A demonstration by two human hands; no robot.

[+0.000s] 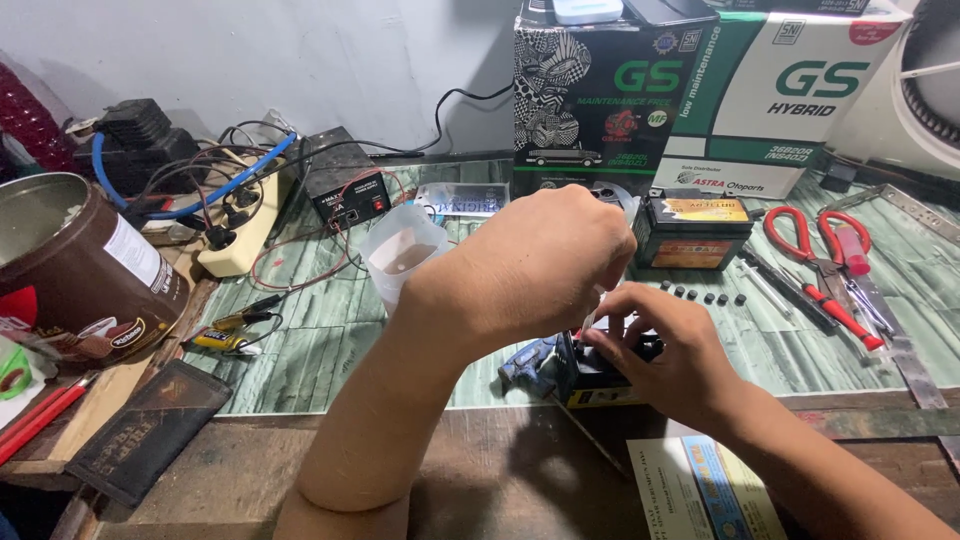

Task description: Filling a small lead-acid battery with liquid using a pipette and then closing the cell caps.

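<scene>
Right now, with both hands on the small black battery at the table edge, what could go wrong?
1. The small black battery sits close to the table edge; pressure from the right hand might tip it off.
2. The left hand hides the thin white tube, so it may miss its opening.
3. The small black caps lie loose and could roll away.
</scene>
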